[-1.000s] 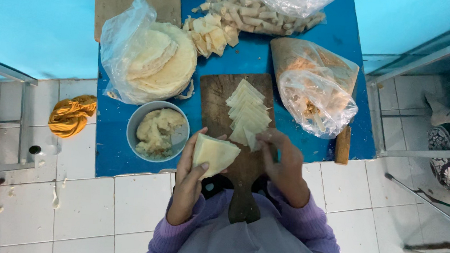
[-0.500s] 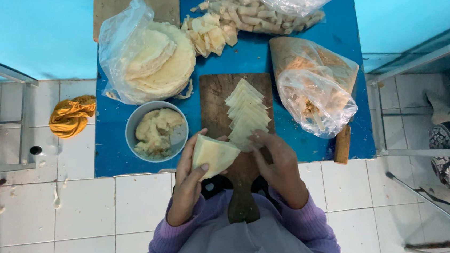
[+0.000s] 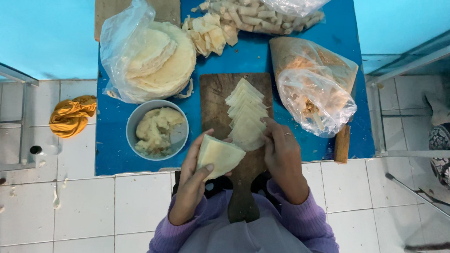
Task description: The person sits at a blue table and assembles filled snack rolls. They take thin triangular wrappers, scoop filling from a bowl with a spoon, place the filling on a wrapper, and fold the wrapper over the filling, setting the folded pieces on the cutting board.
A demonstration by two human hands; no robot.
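hands (image 3: 244, 160), thin pale wrapper (image 3: 218, 156), wooden board (image 3: 222, 97)

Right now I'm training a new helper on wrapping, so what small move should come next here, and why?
Probably scoop some paste from the grey bowl onto the pale sheet. The left hand holds that sheet flat and bare, the right hand rests at the fanned stack on the wooden board, and the bowl sits beside them.

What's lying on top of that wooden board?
A fanned row of pale wrapper sheets lies on the board. The right hand covers the row's near end, and the board's lower part is hidden by both hands.
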